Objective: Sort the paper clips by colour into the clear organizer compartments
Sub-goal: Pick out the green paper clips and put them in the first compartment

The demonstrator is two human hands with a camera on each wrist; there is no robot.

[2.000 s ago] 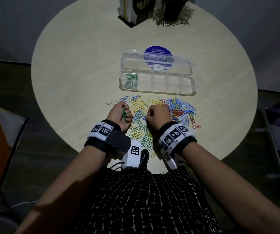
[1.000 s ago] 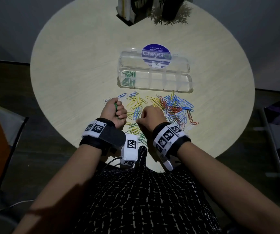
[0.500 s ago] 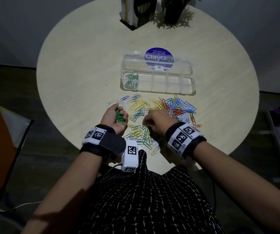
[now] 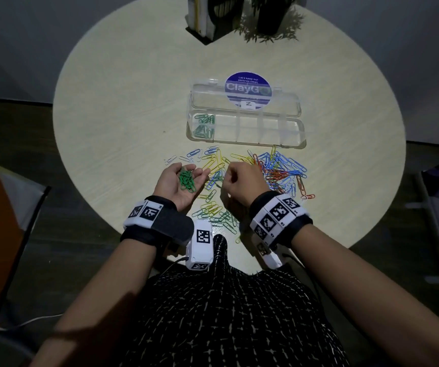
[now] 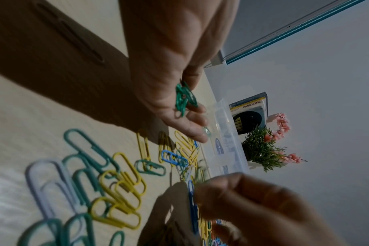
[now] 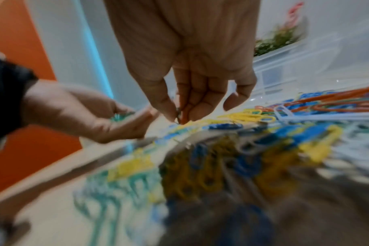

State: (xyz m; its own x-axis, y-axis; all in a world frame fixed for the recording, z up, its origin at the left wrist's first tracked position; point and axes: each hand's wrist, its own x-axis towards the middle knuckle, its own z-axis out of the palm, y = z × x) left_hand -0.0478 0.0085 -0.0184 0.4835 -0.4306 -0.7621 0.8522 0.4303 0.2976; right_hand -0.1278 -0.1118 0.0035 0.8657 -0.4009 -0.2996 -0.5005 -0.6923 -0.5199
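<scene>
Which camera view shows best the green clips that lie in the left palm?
The head view: the green clips lie unobstructed in the open left hand. The left wrist view shows them edge-on; the right wrist view shows only a blurred green patch.

Round table (image 4: 123, 107): organizer (image 4: 296, 133), loose clips (image 4: 279, 165).

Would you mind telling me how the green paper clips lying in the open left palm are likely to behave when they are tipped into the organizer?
The green paper clips lie loose on the left hand, so they will probably slide off readily. They overlap in a tangle, so some may drop as a clump. Being thin wire, they look light and may scatter past the organizer.
</scene>
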